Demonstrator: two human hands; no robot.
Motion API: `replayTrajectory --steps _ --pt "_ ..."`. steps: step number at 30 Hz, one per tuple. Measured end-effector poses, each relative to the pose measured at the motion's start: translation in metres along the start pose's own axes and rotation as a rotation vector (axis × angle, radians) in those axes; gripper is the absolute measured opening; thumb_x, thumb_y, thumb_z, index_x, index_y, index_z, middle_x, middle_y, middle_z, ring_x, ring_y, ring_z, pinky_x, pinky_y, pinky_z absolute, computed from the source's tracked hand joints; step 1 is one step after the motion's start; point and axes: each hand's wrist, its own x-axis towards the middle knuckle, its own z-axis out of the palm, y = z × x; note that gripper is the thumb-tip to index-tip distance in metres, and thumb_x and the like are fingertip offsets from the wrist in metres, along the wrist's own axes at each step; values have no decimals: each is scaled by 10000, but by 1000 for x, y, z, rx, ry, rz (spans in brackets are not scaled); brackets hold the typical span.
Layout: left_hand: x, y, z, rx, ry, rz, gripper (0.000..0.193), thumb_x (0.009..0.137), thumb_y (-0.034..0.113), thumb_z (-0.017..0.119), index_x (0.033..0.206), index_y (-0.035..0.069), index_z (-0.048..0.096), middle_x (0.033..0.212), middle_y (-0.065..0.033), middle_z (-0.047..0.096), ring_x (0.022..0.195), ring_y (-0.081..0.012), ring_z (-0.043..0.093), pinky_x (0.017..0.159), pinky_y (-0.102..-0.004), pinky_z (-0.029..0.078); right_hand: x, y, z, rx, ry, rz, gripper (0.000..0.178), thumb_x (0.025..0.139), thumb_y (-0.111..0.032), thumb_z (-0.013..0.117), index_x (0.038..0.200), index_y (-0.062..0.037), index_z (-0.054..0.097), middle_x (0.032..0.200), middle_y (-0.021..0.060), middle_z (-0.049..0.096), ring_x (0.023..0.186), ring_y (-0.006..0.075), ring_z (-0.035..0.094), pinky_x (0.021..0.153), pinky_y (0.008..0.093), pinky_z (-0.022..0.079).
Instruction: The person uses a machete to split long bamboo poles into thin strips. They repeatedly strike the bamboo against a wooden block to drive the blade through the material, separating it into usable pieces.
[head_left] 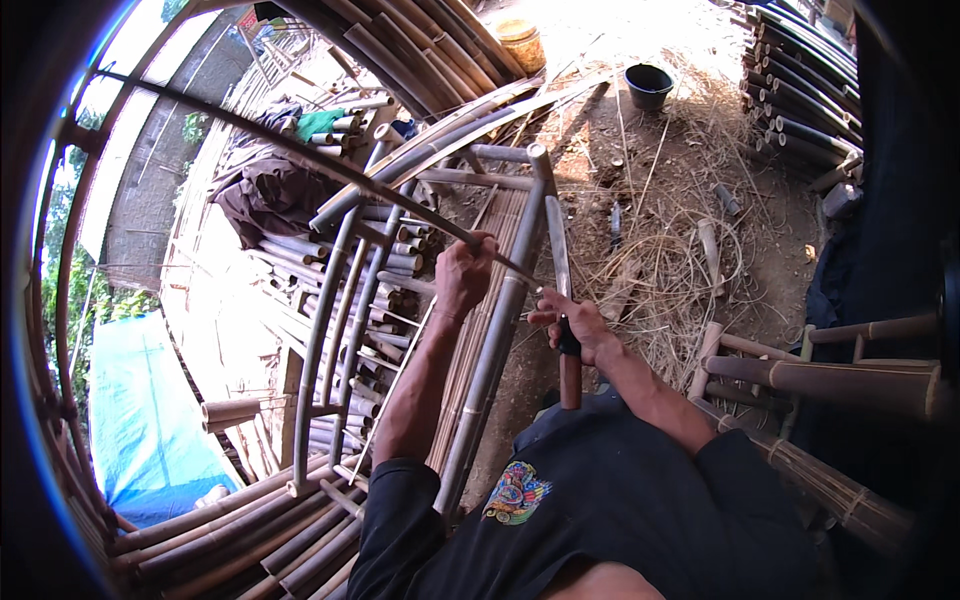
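Note:
My left hand is closed around a long, thin bamboo pole, which slants from the upper left down to its near end by my right hand. In my right hand is a knife, its narrow blade pointing away from me and its long handle reaching back toward my shirt. The fingertips of that hand are close to the pole's end; whether they touch it I cannot tell. Below both hands stands a bamboo bench with a slatted seat and a curved-post frame on its left side.
Stacked bamboo poles lie at the far right, with more bamboo at the top. A black bucket and a yellowish tub stand beyond. Bamboo shavings litter the ground. Bamboo furniture is at right, a blue tarp at left.

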Motion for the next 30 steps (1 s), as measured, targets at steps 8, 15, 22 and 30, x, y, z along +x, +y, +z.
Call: replayTrajectory --steps 8,15,22,30 --pt "-90 5 -5 -517 -81 -202 454 951 343 559 1134 -72 588 984 -127 638 905 -182 597 784 -284 464 56 2 61 349 369 -330 246 859 -268 715 845 -69 571 659 19 542 481 110 502 439 242 434" --pt "-152 -44 -129 443 -209 24 598 889 458 608 1212 -39 531 1033 -206 619 979 -342 604 900 -453 469 62 -47 57 -102 378 -616 226 855 -256 720 803 -73 597 660 7 570 462 97 517 403 240 427" --pt "-161 -94 -99 -766 -453 -354 395 928 338 619 1078 -27 639 789 10 598 585 -35 515 510 -207 459 32 -91 69 -1399 541 -921 612 894 -644 469 833 -49 600 597 80 621 524 200 618 489 365 488" --pt "-148 -78 -46 -361 21 -182 241 920 206 593 910 -23 668 669 -64 623 614 -95 542 590 -271 432 -10 39 88 -1725 195 -980 552 854 -632 542 863 -80 552 600 112 607 559 310 655 507 406 520"
